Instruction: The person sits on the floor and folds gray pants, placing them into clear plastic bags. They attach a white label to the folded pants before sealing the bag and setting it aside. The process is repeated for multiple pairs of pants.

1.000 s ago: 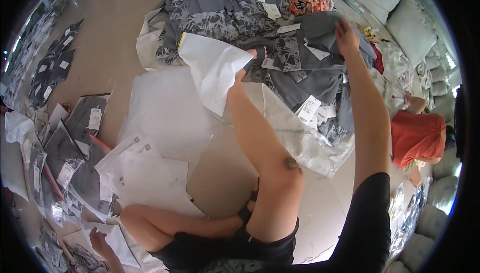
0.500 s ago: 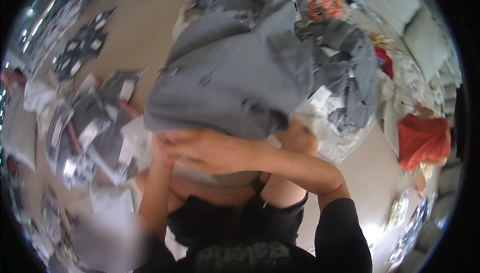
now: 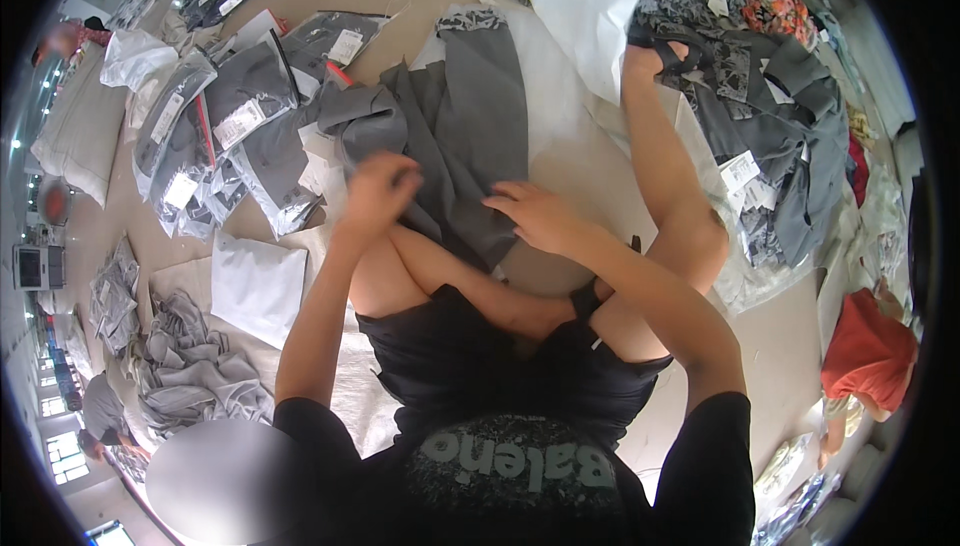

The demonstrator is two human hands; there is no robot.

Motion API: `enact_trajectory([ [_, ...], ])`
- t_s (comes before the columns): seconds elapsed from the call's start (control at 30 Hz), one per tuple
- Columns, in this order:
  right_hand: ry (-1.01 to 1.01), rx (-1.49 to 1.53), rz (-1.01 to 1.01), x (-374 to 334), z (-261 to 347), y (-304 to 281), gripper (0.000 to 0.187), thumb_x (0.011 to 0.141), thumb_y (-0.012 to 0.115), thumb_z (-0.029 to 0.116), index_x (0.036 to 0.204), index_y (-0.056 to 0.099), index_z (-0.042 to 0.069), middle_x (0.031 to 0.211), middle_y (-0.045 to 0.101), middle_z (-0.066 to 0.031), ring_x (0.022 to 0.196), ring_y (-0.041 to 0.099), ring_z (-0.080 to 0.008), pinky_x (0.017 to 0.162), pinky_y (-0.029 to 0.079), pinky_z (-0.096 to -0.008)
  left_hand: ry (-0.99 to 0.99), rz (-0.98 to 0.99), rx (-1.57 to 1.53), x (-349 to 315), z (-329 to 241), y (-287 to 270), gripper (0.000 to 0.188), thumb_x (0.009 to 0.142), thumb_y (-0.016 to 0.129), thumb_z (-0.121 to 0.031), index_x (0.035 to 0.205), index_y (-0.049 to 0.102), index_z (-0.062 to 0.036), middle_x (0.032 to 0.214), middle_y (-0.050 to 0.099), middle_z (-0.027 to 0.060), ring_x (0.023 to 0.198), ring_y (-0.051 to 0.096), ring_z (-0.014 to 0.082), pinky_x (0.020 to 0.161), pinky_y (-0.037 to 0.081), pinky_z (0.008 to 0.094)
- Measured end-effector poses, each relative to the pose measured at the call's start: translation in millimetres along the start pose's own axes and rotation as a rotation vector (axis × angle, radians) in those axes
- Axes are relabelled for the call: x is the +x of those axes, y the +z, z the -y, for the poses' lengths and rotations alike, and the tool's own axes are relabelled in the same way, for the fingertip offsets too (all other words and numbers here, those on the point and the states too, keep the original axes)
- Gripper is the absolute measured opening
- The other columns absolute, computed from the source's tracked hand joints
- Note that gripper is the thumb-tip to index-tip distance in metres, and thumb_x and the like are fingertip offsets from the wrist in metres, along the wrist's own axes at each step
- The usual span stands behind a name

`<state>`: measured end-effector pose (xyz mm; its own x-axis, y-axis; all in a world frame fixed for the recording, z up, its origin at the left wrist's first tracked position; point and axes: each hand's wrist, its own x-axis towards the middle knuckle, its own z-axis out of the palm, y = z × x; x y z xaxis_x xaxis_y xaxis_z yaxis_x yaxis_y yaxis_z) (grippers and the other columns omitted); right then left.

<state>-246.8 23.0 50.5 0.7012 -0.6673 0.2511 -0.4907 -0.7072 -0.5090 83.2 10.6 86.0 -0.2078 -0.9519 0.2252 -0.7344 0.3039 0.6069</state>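
A grey garment (image 3: 480, 96) with a patterned band at its far end lies spread on the floor in front of my crossed legs. Its left part is bunched and folded over. My left hand (image 3: 380, 194) is over the bunched left side, fingers curled and smeared by motion, so whether it grips the cloth is unclear. Over the garment's near right edge, my right hand (image 3: 540, 218) has its fingers stretched out and apart, holding nothing.
Clear-bagged grey garments (image 3: 240, 121) are heaped to the left, near a white bag (image 3: 258, 286). Another white bag (image 3: 585, 26) lies ahead by my foot. Loose grey garments (image 3: 770, 136) are piled at right. A person in red (image 3: 868, 356) sits far right.
The grey garment, held up before me earlier, now lies on the floor. My hands, close together before, have moved apart, the right one to the right. The view has shifted as well.
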Motion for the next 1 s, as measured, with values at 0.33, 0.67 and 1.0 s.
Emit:
enact_trajectory([
  [0.33,0.105,0.102,-0.033,45,-43,-25,0.023,0.098,0.067,0.023,0.110,0.071,0.004,0.100,0.073,-0.0164,0.095,0.069,-0.0345,0.085,0.053,-0.0469,0.487,0.526,0.454,-12,-25,34,0.033,0.080,0.082,-0.041,0.078,0.076,-0.0090,0.114,0.065,0.0159,0.123,0.054,0.0364,0.104,0.042,0.0471],
  [0.67,0.137,0.412,-0.077,91,-2,-194,0.031,0.101,0.073,0.032,0.108,0.061,0.004,0.084,0.053,0.0008,0.075,0.044,-0.0096,0.065,0.041,-0.0285,0.136,0.129,0.170,13,-46,-122,0.034,0.088,0.080,-0.018,0.080,0.050,-0.0042,0.083,0.049,0.0091,0.074,0.052,0.0257,0.064,0.042,0.0385],
  [1.0,-0.011,0.521,-0.398,163,108,-316,0.030,0.106,0.065,0.034,0.117,0.071,0.006,0.100,0.071,0.0047,0.092,0.061,-0.0025,0.085,0.050,-0.0220,0.210,-0.368,-0.156,53,-115,-201,0.111,0.073,0.095,-0.038,0.158,0.034,-0.0001,0.146,0.055,0.0269,0.132,0.058,0.0363,0.114,0.044,0.0426],
])
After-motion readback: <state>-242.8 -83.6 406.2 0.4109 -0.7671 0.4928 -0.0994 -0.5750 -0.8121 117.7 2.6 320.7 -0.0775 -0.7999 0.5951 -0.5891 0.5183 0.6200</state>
